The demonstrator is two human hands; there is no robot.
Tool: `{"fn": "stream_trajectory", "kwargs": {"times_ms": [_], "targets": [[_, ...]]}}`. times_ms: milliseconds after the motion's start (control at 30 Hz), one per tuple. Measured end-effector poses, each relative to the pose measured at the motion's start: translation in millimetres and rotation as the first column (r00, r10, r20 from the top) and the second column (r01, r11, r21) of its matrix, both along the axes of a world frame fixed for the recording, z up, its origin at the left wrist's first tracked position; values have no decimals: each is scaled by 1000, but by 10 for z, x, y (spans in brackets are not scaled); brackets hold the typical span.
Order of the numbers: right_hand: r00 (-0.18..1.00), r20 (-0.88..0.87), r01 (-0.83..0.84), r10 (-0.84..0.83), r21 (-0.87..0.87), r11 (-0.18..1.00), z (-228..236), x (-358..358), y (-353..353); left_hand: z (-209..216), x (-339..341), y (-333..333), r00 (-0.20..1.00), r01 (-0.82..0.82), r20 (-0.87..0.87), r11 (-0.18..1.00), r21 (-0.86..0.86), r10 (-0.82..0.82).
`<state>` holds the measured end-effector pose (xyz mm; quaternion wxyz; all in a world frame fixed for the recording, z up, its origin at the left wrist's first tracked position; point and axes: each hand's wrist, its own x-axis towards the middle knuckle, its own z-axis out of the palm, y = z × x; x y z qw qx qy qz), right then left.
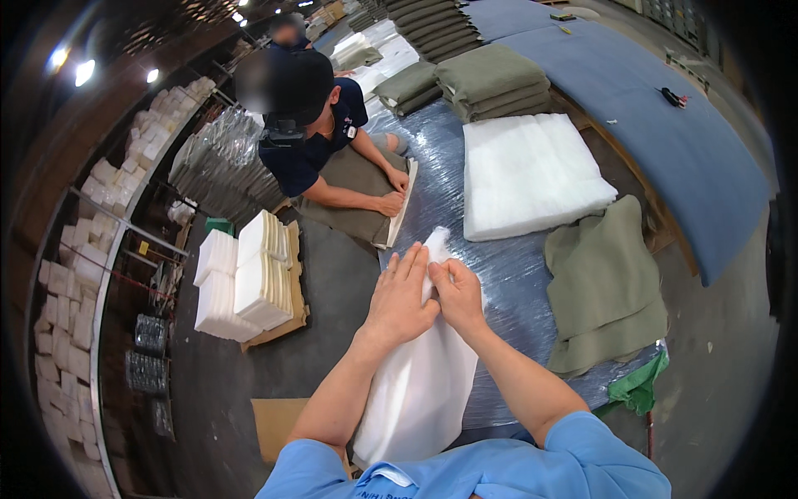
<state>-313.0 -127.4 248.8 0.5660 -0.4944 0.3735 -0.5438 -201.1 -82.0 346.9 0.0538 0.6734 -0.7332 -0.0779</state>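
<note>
A soft white sheet of padding (420, 391) hangs from the table's near edge down toward my body, its top end bunched into a narrow tip. My left hand (402, 295) lies along the left side of this tip, fingers stretched out and thumb pointing toward the other hand. Curled round the right side, my right hand (457, 291) grips the padding with its thumb on top. Right of my hands, an olive fabric piece (607, 291) is draped on the table, and a thick white padding stack (532, 175) sits beyond it.
Across the table (507, 270), covered in shiny plastic, a co-worker (332, 141) handles olive fabric with a pale edge. Folded olive stacks (490, 79) stand farther back. White foam blocks (253, 279) are piled at left. A blue-topped table (623, 91) runs along the right.
</note>
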Motion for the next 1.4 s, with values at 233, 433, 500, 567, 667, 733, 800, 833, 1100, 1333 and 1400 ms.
{"fn": "stream_trajectory", "kwargs": {"times_ms": [233, 433, 500, 567, 667, 733, 800, 833, 1100, 1333, 1400], "targets": [[978, 111, -186, 179, 55, 981, 11, -43, -82, 73, -103, 39, 994, -81, 70, 997, 10, 80], [917, 279, -371, 286, 327, 869, -66, -316, -283, 108, -223, 61, 991, -88, 109, 996, 33, 84], [911, 291, -386, 291, 356, 851, -17, -344, -356, 100, -309, 60, 989, -80, 131, 996, 33, 75], [922, 173, -387, 347, 431, 815, 41, -370, -540, 71, -358, 21, 986, -66, 159, 997, 37, 59], [880, -15, -425, 474, 419, 802, 87, -276, -592, 15, -264, 98, 968, -72, 242, 997, 36, 61], [870, 27, -470, 492, 344, 813, 128, -224, -656, -20, -265, 56, 968, -42, 249, 999, -1, 41], [857, 233, -511, 459, 279, 813, 82, -211, -585, -10, -239, 60, 984, -52, 167, 996, -69, 63], [861, 251, -505, 443, 318, 802, 96, -241, -578, -35, -230, 52, 993, -32, 110, 994, -103, 43], [931, 278, -328, 238, 346, 879, -246, -125, -230, -116, -171, 179, 992, -32, -123, 984, -177, 10], [974, 147, -203, 172, 232, 951, -288, -195, -289, 201, -10, -420, 990, -47, -130, 997, 56, 54], [970, 78, -243, 232, 203, 949, -402, -84, -209, 10, 90, -500, 978, -68, -183, 984, 163, 98]]}}
